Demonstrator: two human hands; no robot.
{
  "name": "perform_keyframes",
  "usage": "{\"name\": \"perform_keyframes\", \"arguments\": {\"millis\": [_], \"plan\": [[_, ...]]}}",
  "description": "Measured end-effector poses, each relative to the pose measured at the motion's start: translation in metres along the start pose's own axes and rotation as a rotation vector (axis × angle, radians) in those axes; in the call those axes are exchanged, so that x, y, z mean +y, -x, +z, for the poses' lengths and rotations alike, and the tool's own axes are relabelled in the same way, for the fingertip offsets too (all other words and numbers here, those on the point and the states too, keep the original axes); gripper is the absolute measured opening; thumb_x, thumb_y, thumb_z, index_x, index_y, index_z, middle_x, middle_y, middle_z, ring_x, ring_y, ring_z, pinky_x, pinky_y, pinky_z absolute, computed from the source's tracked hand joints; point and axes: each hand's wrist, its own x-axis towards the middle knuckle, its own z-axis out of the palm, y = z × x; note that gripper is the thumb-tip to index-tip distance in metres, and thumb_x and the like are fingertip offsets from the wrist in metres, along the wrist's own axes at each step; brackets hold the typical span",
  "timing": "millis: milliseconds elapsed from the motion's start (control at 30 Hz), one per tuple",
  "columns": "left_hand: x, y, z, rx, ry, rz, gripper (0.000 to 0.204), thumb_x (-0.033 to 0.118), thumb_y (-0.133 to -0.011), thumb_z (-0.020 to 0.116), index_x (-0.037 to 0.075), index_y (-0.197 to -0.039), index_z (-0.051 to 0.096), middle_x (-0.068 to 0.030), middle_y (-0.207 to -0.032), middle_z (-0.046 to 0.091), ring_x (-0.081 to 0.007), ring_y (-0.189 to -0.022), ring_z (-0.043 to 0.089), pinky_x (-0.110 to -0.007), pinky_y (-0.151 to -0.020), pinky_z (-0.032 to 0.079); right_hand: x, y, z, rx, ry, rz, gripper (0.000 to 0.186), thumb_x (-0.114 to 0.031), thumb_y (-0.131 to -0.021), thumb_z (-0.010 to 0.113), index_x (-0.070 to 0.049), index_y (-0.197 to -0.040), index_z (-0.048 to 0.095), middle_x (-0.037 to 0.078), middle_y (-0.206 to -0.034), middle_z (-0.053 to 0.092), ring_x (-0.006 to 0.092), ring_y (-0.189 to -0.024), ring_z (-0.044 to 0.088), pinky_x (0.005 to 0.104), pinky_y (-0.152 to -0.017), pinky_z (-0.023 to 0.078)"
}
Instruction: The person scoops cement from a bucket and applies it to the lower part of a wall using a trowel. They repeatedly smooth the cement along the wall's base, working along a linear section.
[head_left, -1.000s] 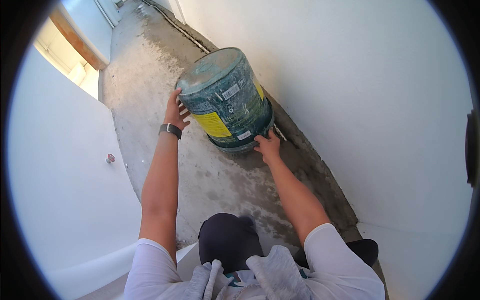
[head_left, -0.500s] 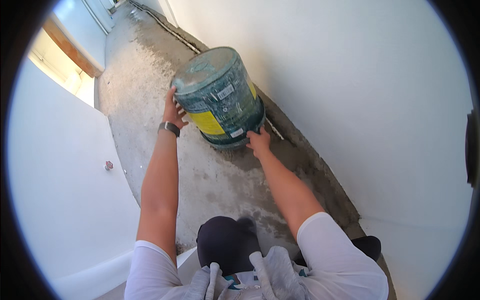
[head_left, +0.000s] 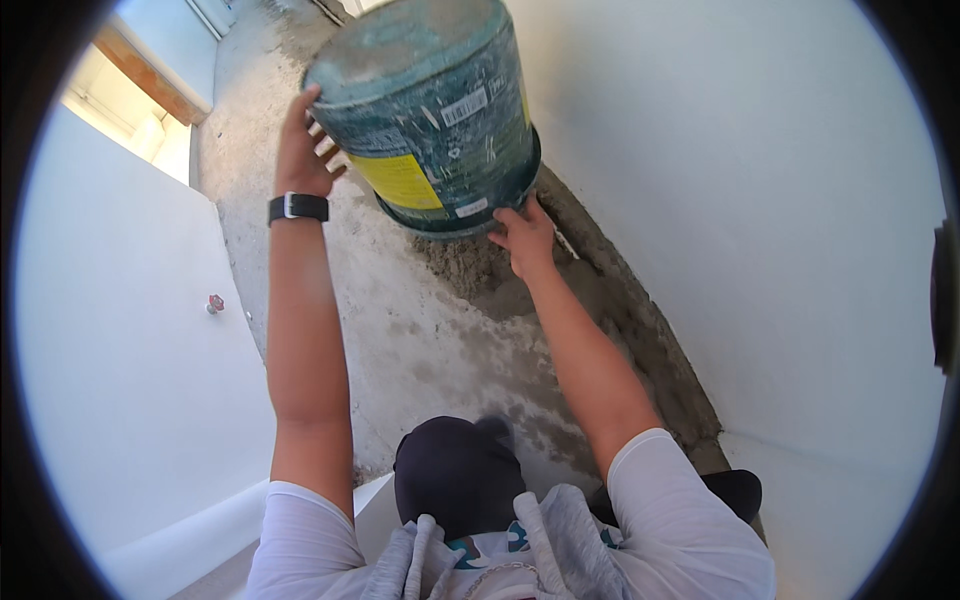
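A scuffed teal plastic bucket [head_left: 440, 130] with a yellow label is upside down and tilted, lifted over a heap of wet grey mortar [head_left: 455, 268] on the concrete floor. My left hand [head_left: 307, 150], a black watch at its wrist, grips the bucket's upper base edge at the left, fingers curled along the side. Lower down, my right hand [head_left: 523, 238] holds the bucket's rim from the near side. The bucket's opening faces down and its inside is hidden.
A white wall [head_left: 760, 200] runs along the right, with a dark wet strip of floor and a thin pipe at its foot. Left are another white wall [head_left: 120, 330] with a red valve handle [head_left: 215, 302], and a bright opening [head_left: 155, 130]. The narrow concrete passage [head_left: 255, 130] continues beyond.
The bucket has risen off the floor and moved up the view, both hands with it. The grey mortar heap now shows beneath it.
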Motion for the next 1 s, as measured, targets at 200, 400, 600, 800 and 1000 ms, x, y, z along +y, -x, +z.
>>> {"name": "perform_keyframes", "arguments": {"millis": [200,400,600,800,1000], "plan": [[-0.092,-0.031,-0.009,0.019,0.010,-0.458,0.126,0.080,-0.065,0.064,0.013,-0.162,0.016,-0.0208,-0.165,0.016,-0.0468,-0.149,0.015,-0.070,-0.114,0.008,0.031,0.003,-0.025,0.213,0.198,0.266,0.075,-0.002,-0.082,0.067,-0.007,-0.152,0.038,0.015,-0.130,0.059,0.0296,-0.108,0.063,0.0447,-0.081,0.058],[-0.047,-0.006,-0.007,0.010,0.029,-0.312,0.122,0.075,-0.068,0.066,0.010,-0.160,0.020,-0.0204,-0.162,0.020,-0.0464,-0.146,0.021,-0.066,-0.115,0.012,0.009,0.009,-0.016,0.107,0.067,0.111,0.069,-0.004,-0.085,0.068,-0.004,-0.149,0.042,0.014,-0.134,0.055,0.0280,-0.108,0.063,0.0448,-0.084,0.057],[0.017,-0.003,0.001,0.046,0.045,-0.100,0.115,0.076,-0.067,0.069,0.012,-0.155,0.031,-0.0155,-0.155,0.032,-0.0392,-0.138,0.033,-0.062,-0.114,0.018,-0.005,-0.004,0.014,-0.064,-0.068,-0.072,0.067,-0.007,-0.082,0.072,-0.006,-0.145,0.049,0.013,-0.116,0.061,0.0244,-0.094,0.065,0.0389,-0.075,0.059],[-0.085,-0.023,-0.001,0.079,0.058,-0.549,0.127,0.080,-0.062,0.068,0.020,-0.162,0.017,-0.0151,-0.166,0.017,-0.0445,-0.149,0.018,-0.071,-0.112,0.009,0.024,0.011,-0.017,0.235,0.272,0.268,0.078,-0.006,-0.084,0.069,-0.002,-0.154,0.034,0.013,-0.119,0.062,0.0262,-0.104,0.064,0.0443,-0.085,0.057],[-0.067,-0.022,-0.006,0.040,0.046,-0.460,0.122,0.076,-0.065,0.068,0.015,-0.160,0.022,-0.0161,-0.164,0.018,-0.0457,-0.147,0.020,-0.065,-0.115,0.013,0.019,0.010,-0.025,0.175,0.066,0.168,0.071,-0.006,-0.081,0.070,-0.002,-0.147,0.045,0.010,-0.109,0.064,0.0225,-0.089,0.064,0.0378,-0.073,0.056]]}}
